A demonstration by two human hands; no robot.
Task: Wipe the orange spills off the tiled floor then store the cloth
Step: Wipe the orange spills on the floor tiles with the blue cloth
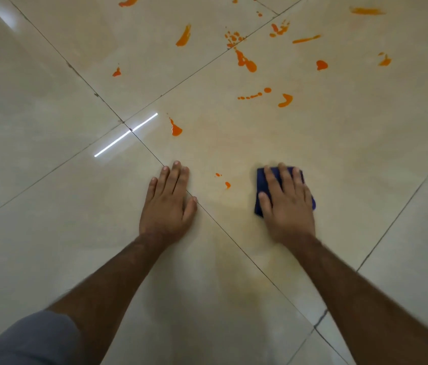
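Note:
My right hand lies flat with straight fingers on a folded dark blue cloth, pressing it onto the beige tiled floor. My left hand rests flat on the floor over a grout line, fingers straight, holding nothing. Two small orange drops sit between my hands. A larger orange blot lies ahead of my left hand. Several orange smears and splashes spread across the tiles farther ahead, up to the top edge of the view.
Dark grout lines cross the glossy floor diagonally. A bright strip of light reflects on the tile ahead left. A faint yellowish film tints the floor between my forearms. A grey sleeve shows at bottom left.

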